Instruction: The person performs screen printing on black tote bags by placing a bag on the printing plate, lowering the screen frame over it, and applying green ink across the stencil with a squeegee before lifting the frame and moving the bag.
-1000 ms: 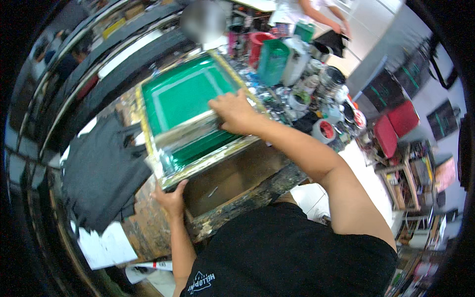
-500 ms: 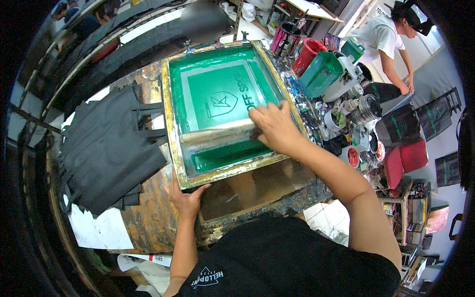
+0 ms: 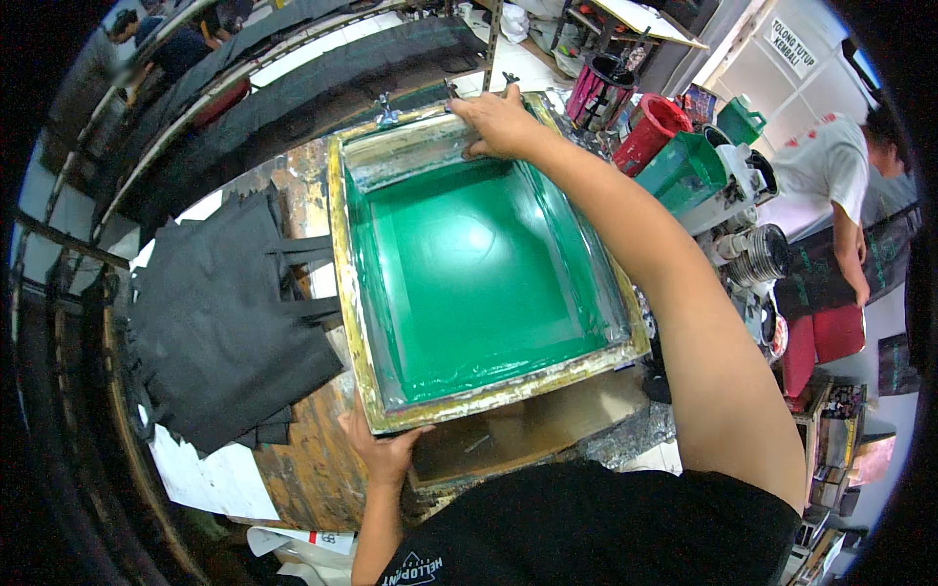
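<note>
At the far end of the screen frame (image 3: 508, 384), the squeegee (image 3: 410, 151) is gripped under the curled right hand (image 3: 501, 123); the near-left frame corner is clasped by the left hand (image 3: 383, 451).

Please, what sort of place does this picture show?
Most likely a screen-printing workshop: a framed screen holds green ink, dark cloth bags lie piled to its left, and stained containers stand to its right.
</note>
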Available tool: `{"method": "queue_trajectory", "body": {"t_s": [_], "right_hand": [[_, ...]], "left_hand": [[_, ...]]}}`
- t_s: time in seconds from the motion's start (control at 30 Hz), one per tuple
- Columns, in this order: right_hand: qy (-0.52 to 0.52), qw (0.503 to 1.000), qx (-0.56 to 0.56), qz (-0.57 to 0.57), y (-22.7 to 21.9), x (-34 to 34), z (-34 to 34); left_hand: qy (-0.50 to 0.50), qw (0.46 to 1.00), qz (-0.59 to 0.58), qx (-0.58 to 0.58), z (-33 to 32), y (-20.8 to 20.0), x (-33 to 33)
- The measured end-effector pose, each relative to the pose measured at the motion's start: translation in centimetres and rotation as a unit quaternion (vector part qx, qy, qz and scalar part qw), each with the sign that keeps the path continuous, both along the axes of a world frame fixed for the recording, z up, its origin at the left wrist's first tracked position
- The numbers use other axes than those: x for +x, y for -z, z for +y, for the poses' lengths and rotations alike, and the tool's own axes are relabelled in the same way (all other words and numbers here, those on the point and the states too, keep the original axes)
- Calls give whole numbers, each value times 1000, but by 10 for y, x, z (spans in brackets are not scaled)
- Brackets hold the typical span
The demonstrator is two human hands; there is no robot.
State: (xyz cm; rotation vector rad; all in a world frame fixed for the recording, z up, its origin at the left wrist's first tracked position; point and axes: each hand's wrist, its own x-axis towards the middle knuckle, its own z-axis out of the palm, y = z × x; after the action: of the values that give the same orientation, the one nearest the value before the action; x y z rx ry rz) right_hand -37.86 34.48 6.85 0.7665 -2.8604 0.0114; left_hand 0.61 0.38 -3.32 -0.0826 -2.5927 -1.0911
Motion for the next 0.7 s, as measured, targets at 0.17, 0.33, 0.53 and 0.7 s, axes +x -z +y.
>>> {"method": "queue_trajectory", "body": {"t_s": [0.17,0.33,0.53,0.7], "right_hand": [[2,999,11,-53,-9,-51,-3],[25,996,6,-83,-18,-61,-4],[43,991,-29,122,-1,-26,-1],[40,976,-35,212,34,-7,-3]], "left_hand": [[-15,997,14,-69,1,-8,-2],[-46,974,-50,-214,0,-23,-2],[63,985,90,-133,0,-82,-96],[114,936,246,-225,55,-122,-268]]}}
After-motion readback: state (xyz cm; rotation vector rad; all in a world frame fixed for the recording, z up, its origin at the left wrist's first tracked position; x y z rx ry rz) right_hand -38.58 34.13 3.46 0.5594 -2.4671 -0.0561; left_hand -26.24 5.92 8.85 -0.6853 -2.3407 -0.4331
